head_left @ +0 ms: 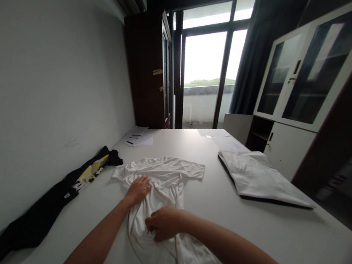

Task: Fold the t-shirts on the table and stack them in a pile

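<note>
A white short-sleeved T-shirt (166,174) lies on the near-middle part of the white table (282,233), collar end far and body running toward the near edge. Its sleeves stretch left and right, and the fabric is wrinkled, with the near right part flaring outward. The left hand (139,190) rests palm down on the shirt's upper left part, its fingers extended and slightly apart. The right hand (165,223) is nearer and to the right, over the shirt's body, with its fingers curled inward; I cannot tell whether they are clamped on the fabric.

Left of the shirt, a black garment (41,214) with a yellow and white print lies lengthwise along the wall (43,70). To the right is a folded white cloth (259,177) with a black underside. Printed papers (139,137) lie at the far left.
</note>
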A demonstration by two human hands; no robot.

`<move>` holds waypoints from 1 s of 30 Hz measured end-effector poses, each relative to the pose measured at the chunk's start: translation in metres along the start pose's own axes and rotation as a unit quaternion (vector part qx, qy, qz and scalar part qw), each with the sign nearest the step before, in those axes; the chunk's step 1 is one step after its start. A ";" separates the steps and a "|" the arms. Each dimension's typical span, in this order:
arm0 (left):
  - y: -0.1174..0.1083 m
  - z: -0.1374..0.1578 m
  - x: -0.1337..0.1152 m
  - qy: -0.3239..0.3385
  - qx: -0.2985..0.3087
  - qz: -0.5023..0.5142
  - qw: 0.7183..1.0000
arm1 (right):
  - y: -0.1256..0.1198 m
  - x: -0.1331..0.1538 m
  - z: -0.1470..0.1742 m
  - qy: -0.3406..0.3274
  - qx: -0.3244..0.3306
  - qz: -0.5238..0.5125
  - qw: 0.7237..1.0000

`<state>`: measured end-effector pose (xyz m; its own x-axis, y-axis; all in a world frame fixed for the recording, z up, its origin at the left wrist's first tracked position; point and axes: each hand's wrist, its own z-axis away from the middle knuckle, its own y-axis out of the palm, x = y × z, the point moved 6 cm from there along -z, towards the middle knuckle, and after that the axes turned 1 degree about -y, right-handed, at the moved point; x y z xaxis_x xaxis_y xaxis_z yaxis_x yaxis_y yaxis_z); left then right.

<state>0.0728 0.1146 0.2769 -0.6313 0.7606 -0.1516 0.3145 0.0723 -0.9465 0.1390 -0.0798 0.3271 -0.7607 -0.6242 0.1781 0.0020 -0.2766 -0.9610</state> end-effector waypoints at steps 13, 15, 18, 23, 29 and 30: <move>0.002 0.000 0.002 0.006 -0.012 0.007 1.000 | -0.014 -0.114 0.014 0.194 -0.144 -0.066 0.968; 0.003 0.000 0.002 0.006 -0.010 0.006 1.000 | -0.010 -0.147 0.024 0.278 -0.214 -0.041 0.936; 0.001 0.000 0.001 0.005 -0.014 0.014 1.000 | 0.001 -0.188 0.039 0.354 -0.283 -0.021 0.891; -0.011 0.002 -0.007 0.012 -0.034 0.049 0.998 | 0.025 -0.240 0.056 0.419 -0.255 -0.062 0.869; -0.029 0.008 -0.054 0.093 -0.017 0.095 0.991 | 0.036 -0.282 0.093 0.534 -0.283 -0.068 0.794; -0.031 0.010 -0.066 0.111 -0.005 0.106 0.988 | 0.036 -0.286 0.098 0.548 -0.293 -0.065 0.781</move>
<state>0.0980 0.0555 0.3132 -0.3806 0.8819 -0.2783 0.4298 -0.0978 -0.8976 0.4202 0.0172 0.2618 -0.8294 0.4700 0.3019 -0.1738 0.2964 -0.9391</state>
